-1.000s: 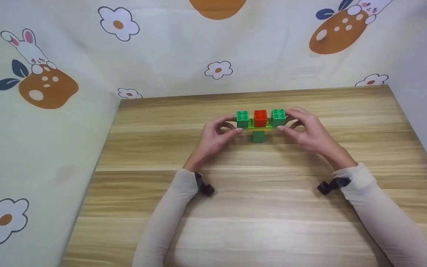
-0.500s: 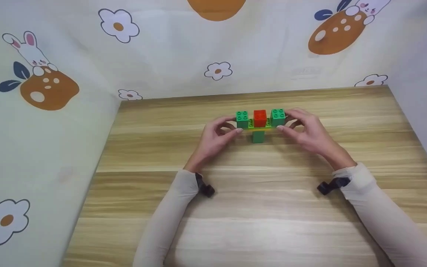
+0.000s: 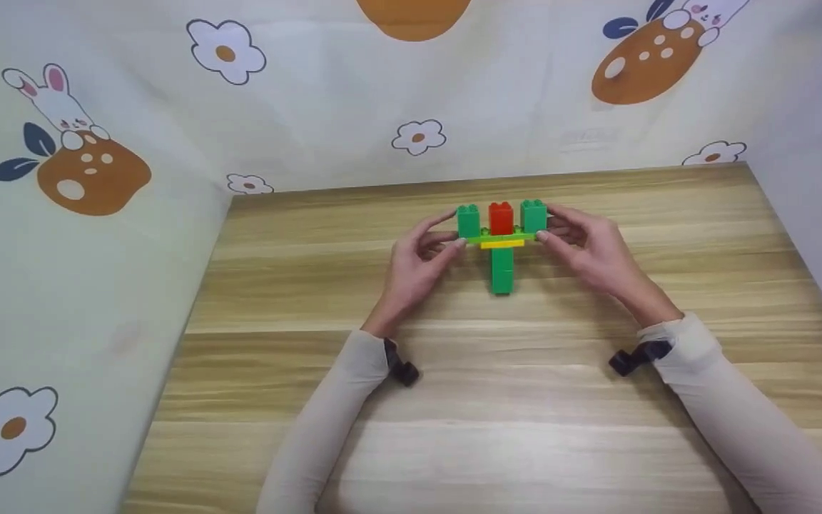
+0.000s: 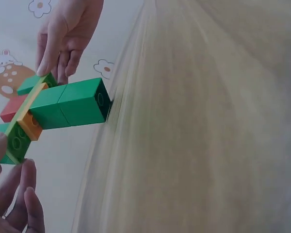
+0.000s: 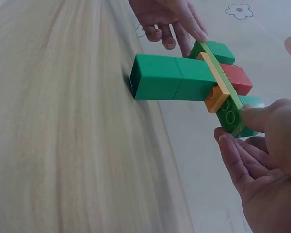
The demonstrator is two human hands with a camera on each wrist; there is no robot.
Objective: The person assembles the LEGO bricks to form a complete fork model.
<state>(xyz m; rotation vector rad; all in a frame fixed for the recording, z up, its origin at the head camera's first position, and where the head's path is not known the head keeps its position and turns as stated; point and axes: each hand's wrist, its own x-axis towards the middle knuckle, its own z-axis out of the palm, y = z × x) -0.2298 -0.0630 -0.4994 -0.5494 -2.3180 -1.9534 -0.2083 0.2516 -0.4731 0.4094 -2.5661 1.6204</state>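
A structure of toy building bricks is held up between both hands. Its stem is two stacked green bricks (image 3: 502,271). Above them sit a small yellow plate (image 3: 502,244) and a longer light green plate (image 5: 222,68). On top stand a left green brick (image 3: 468,221), a red brick (image 3: 501,219) in the middle and a right green brick (image 3: 534,216). My left hand (image 3: 414,268) pinches the left end between thumb and fingers. The right end is pinched by my right hand (image 3: 596,257). In the left wrist view, the stem's lower end (image 4: 103,99) appears close over the table.
The structure is over the back part of a wood-grain table (image 3: 496,414). A pale cloth (image 3: 325,107) printed with flowers and rabbits rises behind and on the left. Black wrist straps (image 3: 643,355) sit over both light sleeves.
The brick structure has tipped: its top leans away and its stem swings toward me, so the front of both stem bricks now shows. Both hands keep their hold and have shifted only slightly.
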